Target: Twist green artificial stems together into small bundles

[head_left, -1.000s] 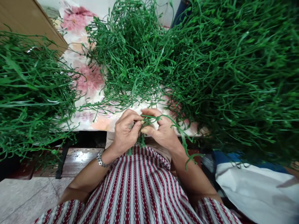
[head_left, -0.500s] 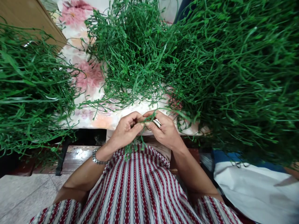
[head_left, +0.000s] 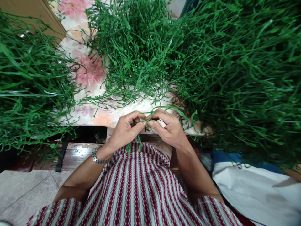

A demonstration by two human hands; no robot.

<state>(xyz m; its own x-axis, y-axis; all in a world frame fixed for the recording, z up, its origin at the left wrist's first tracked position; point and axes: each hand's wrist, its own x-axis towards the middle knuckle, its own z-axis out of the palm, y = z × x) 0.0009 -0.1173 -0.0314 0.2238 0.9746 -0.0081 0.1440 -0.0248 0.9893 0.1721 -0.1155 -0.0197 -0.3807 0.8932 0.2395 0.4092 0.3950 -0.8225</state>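
My left hand (head_left: 124, 130) and my right hand (head_left: 169, 128) meet fingertip to fingertip at the near edge of a table, just above my striped lap. Both pinch the same thin green stem (head_left: 164, 110), which arcs out to the right from my right hand. A short green tuft (head_left: 134, 144) hangs below my left fingers. A metal bracelet (head_left: 97, 158) circles my left wrist.
Big heaps of tangled green stems lie on the left (head_left: 30, 91), in the middle (head_left: 138, 50) and on the right (head_left: 240, 75). They rest on a floral tablecloth (head_left: 89, 75). A white and blue cloth (head_left: 254, 191) lies at lower right. Grey floor tiles (head_left: 21, 191) show at lower left.
My hands stay pinched together and have shifted slightly up and right. The stem that dangled down past my right wrist now arcs over my right hand.
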